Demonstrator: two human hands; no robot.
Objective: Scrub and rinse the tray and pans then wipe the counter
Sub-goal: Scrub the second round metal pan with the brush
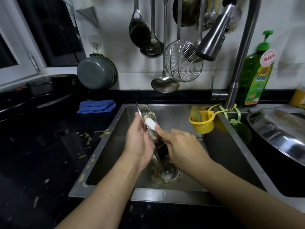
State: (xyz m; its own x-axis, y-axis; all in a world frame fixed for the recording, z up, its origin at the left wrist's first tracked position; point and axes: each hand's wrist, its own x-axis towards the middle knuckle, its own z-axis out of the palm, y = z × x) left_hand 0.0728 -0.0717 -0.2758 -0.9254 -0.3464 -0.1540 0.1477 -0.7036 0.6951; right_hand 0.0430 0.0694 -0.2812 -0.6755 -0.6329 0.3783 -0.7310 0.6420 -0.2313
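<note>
A metal tray point(147, 110) stands on edge inside the steel sink point(115, 136), tilted, with its low end over the drain point(166, 172). Its right-hand face is soapy and stained. My left hand point(138, 141) grips the tray from the left side. My right hand point(181, 146) holds a white scrubber point(150, 123) against the soapy face, forefinger stretched along it. A large steel pan point(279, 131) lies at the right edge of the frame. The black counter point(49, 146) left of the sink carries yellow smears point(102, 132).
A folded blue cloth point(96, 105) lies behind the sink's left corner. The faucet head point(212, 38) hangs above the sink, beside a green dish soap bottle point(255, 76). A yellow cup point(202, 123) hangs on the sink's right wall. Ladles and a wire skimmer point(183, 63) hang on the wall.
</note>
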